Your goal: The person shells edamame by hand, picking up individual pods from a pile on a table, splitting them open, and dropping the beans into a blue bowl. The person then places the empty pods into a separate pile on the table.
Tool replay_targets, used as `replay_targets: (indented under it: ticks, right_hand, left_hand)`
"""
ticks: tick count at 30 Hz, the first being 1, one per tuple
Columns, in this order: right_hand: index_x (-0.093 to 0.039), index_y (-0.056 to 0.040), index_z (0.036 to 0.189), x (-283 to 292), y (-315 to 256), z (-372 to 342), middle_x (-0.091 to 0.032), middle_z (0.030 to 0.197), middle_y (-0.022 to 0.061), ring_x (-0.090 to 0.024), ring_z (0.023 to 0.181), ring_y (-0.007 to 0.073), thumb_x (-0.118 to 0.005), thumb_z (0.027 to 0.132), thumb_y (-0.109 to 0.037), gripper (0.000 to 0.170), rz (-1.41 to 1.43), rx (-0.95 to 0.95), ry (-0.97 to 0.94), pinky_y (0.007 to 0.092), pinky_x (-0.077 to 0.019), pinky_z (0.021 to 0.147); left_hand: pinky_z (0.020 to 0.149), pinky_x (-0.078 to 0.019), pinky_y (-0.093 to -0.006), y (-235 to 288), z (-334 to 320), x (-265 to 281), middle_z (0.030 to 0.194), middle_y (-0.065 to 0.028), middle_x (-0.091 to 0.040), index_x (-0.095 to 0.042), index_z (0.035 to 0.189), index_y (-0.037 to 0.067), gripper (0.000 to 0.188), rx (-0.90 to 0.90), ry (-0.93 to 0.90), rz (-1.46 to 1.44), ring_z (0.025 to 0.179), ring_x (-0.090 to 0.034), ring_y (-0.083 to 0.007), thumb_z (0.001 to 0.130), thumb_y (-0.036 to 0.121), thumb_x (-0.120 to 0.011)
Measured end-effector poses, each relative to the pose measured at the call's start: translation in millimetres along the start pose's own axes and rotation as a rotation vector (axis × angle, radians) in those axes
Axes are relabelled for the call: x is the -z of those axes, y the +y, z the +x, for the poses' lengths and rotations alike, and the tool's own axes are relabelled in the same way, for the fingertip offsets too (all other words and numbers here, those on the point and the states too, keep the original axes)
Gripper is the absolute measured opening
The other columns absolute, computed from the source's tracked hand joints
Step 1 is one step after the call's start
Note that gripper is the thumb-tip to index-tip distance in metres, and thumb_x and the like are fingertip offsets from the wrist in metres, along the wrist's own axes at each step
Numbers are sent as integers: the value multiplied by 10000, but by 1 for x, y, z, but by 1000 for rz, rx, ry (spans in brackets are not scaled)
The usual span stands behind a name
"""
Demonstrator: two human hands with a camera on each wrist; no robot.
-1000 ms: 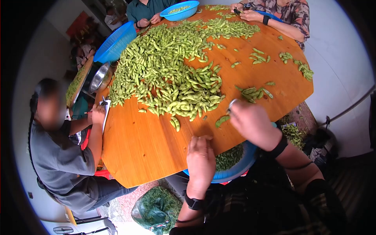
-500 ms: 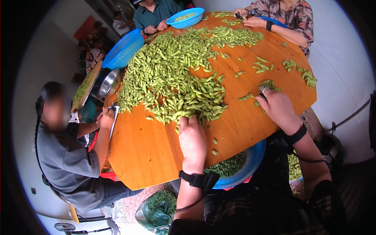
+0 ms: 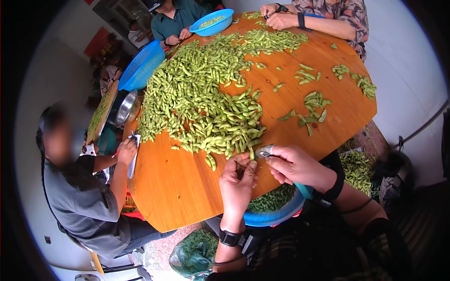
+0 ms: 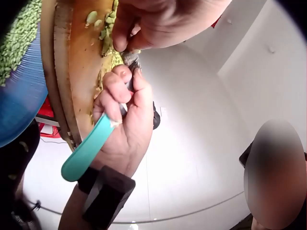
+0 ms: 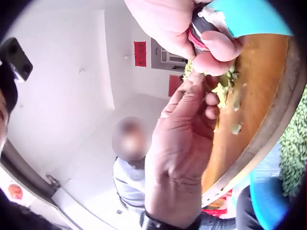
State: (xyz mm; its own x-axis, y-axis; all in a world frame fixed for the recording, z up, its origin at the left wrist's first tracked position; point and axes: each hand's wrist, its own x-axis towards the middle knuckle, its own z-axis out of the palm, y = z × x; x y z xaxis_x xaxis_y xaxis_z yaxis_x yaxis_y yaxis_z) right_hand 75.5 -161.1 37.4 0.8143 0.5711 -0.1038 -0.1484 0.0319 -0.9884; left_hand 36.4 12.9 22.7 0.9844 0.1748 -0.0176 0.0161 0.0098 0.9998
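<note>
In the head view my left hand point(image 3: 236, 180) pinches a green soybean pod point(image 3: 251, 152) between thumb and fingers at the near edge of the pod heap point(image 3: 201, 93). My right hand point(image 3: 300, 166) grips a metal-tipped tool point(image 3: 265, 151), its tip right beside that pod. The tool's teal handle point(image 4: 88, 148) sticks out behind the right palm in the left wrist view. Dark wrapping with red thread shows on it in the right wrist view, where the left hand point(image 5: 177, 139) is close below; its exact kind cannot be told.
Loose pods point(image 3: 315, 100) lie on the wooden table point(image 3: 183, 192) to the right. Below its near edge stands a blue basin point(image 3: 274, 218) of shelled beans. A person writes on a clipboard point(image 3: 134, 154) at left; two people sit across, near another blue basin point(image 3: 213, 23).
My left hand reached to the heap and came back with a pod. The right hand moved out to the loose pods at right, then back left with the tool to meet it.
</note>
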Motion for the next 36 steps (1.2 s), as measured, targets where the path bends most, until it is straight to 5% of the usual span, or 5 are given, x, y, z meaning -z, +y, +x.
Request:
replay_targets:
  ticks: [5, 14, 19, 30, 36]
  right_hand:
    - [-565, -12, 907, -4, -10, -6, -548, 656, -6, -539, 512, 52, -483, 999, -126, 168, 57, -92, 14, 201, -426, 453]
    - [-593, -7, 916, 4, -6, -18, -538, 639, -22, -491, 529, 24, -522, 976, -125, 150, -37, -116, -38, 192, -371, 470]
    - [-610, -35, 1086, -4, 1, -25, -497, 715, -69, -393, 597, -2, -523, 980, -102, 153, 104, -58, 46, 172, -332, 518]
    - [-591, -38, 970, 17, -7, -29, -473, 655, -45, -358, 473, 14, -511, 985, -148, 137, 308, -212, -99, 198, -260, 408]
    - [-563, -28, 897, 9, -13, -29, -495, 662, -35, -406, 483, 15, -503, 990, -147, 162, 172, -107, 38, 190, -296, 431]
  left_hand:
    - [606, -488, -194, -8, -12, -5, 864, -2, -630, -535, 1327, -17, 410, -88, -71, 134, 686, -564, -48, 924, 0, -607]
    - [655, -503, -260, -9, -23, -16, 823, -87, -615, -630, 1197, -5, 349, -372, 47, 516, 724, -607, -120, 851, -17, -671]
    - [620, -517, -238, -18, -30, -26, 858, -63, -637, -638, 1131, -3, 261, -232, 29, 177, 691, -618, -106, 874, -46, -641]
    - [561, -531, -217, -8, -21, -11, 874, -50, -654, -605, 1211, 21, 248, 137, -190, -320, 639, -625, -95, 972, 34, -542]
    - [623, -526, -227, -6, -27, -22, 950, -66, -646, -581, 1285, 34, 325, -119, -130, 32, 701, -626, -105, 962, 27, -544]
